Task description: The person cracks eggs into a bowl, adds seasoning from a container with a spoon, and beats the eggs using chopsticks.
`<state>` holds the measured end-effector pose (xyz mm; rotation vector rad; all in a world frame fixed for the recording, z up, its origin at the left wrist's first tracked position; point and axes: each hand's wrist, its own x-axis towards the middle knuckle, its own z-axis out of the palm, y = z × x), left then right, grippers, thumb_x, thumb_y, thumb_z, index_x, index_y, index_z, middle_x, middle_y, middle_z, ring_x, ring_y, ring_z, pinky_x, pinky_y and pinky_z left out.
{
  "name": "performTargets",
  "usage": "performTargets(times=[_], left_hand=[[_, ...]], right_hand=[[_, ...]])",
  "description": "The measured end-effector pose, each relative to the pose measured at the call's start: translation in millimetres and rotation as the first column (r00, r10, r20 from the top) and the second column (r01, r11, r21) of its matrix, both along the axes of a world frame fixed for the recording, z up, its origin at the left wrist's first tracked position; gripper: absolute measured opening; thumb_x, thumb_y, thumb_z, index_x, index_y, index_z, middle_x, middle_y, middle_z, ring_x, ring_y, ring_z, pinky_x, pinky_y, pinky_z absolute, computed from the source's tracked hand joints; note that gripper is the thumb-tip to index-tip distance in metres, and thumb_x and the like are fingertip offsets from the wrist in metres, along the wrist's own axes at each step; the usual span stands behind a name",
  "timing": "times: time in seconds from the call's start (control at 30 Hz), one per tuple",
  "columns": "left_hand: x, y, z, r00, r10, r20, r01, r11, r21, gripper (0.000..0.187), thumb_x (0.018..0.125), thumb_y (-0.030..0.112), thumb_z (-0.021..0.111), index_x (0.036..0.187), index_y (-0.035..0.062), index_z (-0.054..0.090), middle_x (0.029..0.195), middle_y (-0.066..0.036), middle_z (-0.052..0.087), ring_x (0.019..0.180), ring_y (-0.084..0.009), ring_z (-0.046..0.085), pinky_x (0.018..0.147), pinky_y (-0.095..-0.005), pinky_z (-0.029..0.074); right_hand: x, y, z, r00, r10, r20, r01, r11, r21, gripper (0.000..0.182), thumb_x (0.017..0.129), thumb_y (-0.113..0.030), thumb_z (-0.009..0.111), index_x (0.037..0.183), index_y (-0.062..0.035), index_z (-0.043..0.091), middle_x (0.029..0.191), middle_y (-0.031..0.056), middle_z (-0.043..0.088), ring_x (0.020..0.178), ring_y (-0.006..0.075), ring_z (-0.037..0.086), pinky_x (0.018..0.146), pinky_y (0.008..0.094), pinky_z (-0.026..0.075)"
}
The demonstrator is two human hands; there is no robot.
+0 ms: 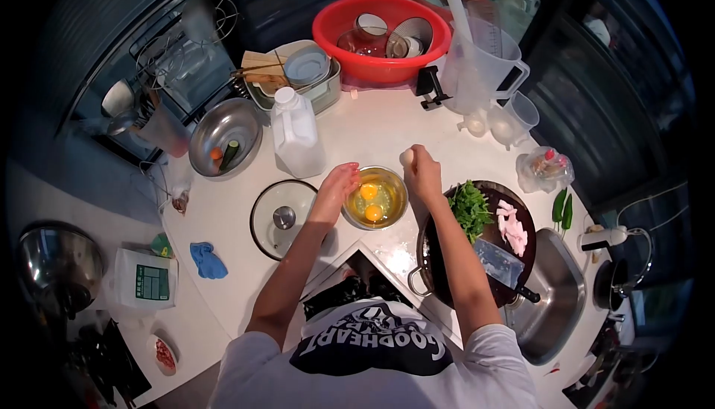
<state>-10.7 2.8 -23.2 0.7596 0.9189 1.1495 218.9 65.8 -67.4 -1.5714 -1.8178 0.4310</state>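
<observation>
A metal bowl (404,212) stands at the middle of the counter, holding two cracked eggs (374,212) with whole yolks. My left hand (339,187) is at its left rim, fingers stretched out and nothing gripped. Up and to the right of the bowl, my right hand (424,174) is closed around a pale egg (407,157), which shows at the fingertips. Left of the bowl lies a glass lid (268,215) with a metal knob. A white plastic jug (298,137) stands behind my left hand.
To the right, a dark round board (488,189) bears leafy greens (469,212), pale meat strips (512,227) and a cleaver (499,262). A sink (555,290) adjoins it. A red basin (380,70) of dishes, a measuring jug (484,59) and a steel bowl (242,122) stand farther back.
</observation>
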Motion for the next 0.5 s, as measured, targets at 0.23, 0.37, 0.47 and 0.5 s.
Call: performTargets(times=[0.23,0.37,0.47,0.5], left_hand=[[12,2,16,0.919,-0.128,-0.373,0.26,0.908,0.329,0.045,0.084,0.005,0.059,0.126,0.0001,0.045,0.115,-0.01,0.054,0.106,-0.0148,0.053,0.087,-0.0268,0.045],[13,-1,31,0.828,-0.227,-0.512,0.402,0.878,0.26,0.042,0.081,0.0,0.059,0.122,-0.003,0.048,0.105,-0.01,0.06,0.091,-0.0122,0.059,0.08,-0.0228,0.048],[14,-4,24,0.845,-0.196,-0.497,0.351,0.905,0.24,0.036,0.077,-0.003,0.06,0.113,-0.0059,0.054,0.099,-0.012,0.062,0.083,-0.0121,0.062,0.074,-0.0213,0.05],[13,-5,22,0.846,-0.181,-0.501,0.335,0.912,0.236,0.035,0.077,-0.003,0.06,0.112,-0.0059,0.054,0.098,-0.012,0.063,0.084,-0.0123,0.062,0.075,-0.0217,0.051]], right_hand=[[-12,-41,69,0.616,0.032,-0.787,-0.516,0.772,-0.372,0.039,0.081,-0.01,0.063,0.117,-0.0011,0.051,0.104,0.0073,0.059,0.088,0.0134,0.058,0.077,0.0248,0.048],[-20,-56,73,0.643,-0.028,-0.765,-0.557,0.669,-0.493,0.038,0.083,-0.012,0.062,0.117,0.001,0.051,0.1,0.0078,0.06,0.084,0.0111,0.059,0.075,0.0231,0.048],[-29,-65,68,0.611,0.08,-0.787,-0.566,0.739,-0.364,0.038,0.083,-0.013,0.063,0.116,0.0007,0.051,0.096,0.0069,0.061,0.082,0.01,0.059,0.074,0.0221,0.048],[-30,-66,64,0.636,0.126,-0.761,-0.558,0.756,-0.341,0.038,0.082,-0.013,0.063,0.116,0.0009,0.051,0.097,0.0068,0.061,0.082,0.0104,0.06,0.073,0.0221,0.048]])
